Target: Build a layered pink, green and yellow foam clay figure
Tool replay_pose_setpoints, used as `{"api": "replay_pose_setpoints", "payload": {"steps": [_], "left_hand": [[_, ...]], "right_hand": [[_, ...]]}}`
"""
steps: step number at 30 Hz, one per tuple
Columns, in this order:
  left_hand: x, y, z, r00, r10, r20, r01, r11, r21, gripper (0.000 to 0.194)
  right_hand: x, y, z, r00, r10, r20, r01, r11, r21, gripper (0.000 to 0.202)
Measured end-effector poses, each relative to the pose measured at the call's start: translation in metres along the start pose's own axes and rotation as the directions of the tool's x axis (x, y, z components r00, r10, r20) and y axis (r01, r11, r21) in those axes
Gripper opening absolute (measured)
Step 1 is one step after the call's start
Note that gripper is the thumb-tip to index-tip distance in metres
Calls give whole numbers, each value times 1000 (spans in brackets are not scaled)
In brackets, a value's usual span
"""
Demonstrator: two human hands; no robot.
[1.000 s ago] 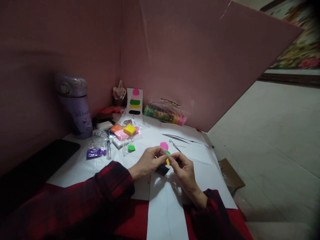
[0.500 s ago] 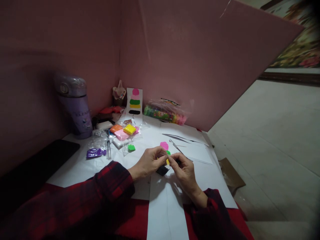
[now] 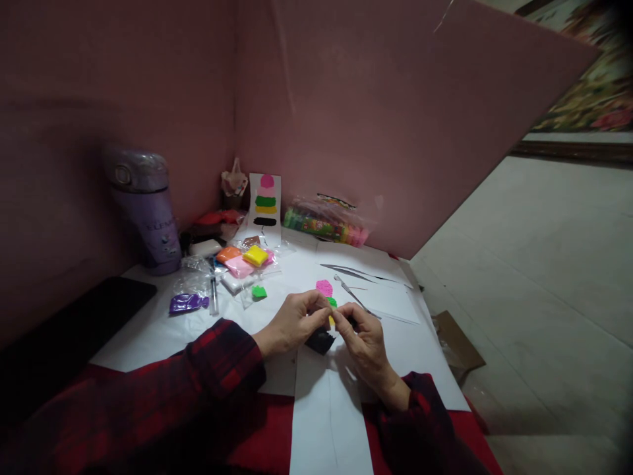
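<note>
My left hand [image 3: 297,318] and my right hand [image 3: 363,338] meet at the fingertips, both pinched closed. What lies between them is too small to make out. Below them a white paper strip [image 3: 329,422] runs toward me. On it are a bumpy pink clay patch [image 3: 324,287], a green clay patch [image 3: 331,302], a yellow patch [image 3: 331,320] partly hidden by my fingers, and a black patch [image 3: 321,340] just under my left hand. A thin metal tool [image 3: 356,295] rests beyond my right hand.
Packets of coloured clay [image 3: 241,264], a purple packet [image 3: 188,303] and a bit of green clay [image 3: 258,291] lie left. Behind stand a purple bottle [image 3: 148,211], a painted sample card [image 3: 266,208] and a bag of bright sticks [image 3: 326,223]. A dark flat object [image 3: 79,323] is far left.
My hands keep nearly the same pinched pose, with only a slight shift of the fingers. A little more of the black patch shows below them. The view has moved slightly.
</note>
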State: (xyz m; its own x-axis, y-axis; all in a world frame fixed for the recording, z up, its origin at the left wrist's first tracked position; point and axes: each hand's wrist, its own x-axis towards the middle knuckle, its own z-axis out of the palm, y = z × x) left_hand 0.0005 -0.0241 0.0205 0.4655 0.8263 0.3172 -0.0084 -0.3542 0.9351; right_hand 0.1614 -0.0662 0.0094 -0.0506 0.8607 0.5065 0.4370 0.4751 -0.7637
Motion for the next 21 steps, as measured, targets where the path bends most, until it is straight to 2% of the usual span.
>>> {"api": "replay_pose_setpoints", "payload": {"steps": [5,11,15,21], "left_hand": [[0,0,1,999,-39,13,40,995,-90,17],[5,-5,-2,991,-128,41,134,941,-312,30],[6,-2,-4,989,-144,22,143,939,-313,36],[6,0,-3,984,-178,16,172,920,-352,39]], "right_hand": [[-1,-2,0,999,35,-13,-35,998,44,25],[0,3,1,995,92,-38,-88,991,101,25],[-1,8,2,987,149,-55,-139,978,154,27],[-3,11,1,976,217,-15,-206,942,265,26]]}}
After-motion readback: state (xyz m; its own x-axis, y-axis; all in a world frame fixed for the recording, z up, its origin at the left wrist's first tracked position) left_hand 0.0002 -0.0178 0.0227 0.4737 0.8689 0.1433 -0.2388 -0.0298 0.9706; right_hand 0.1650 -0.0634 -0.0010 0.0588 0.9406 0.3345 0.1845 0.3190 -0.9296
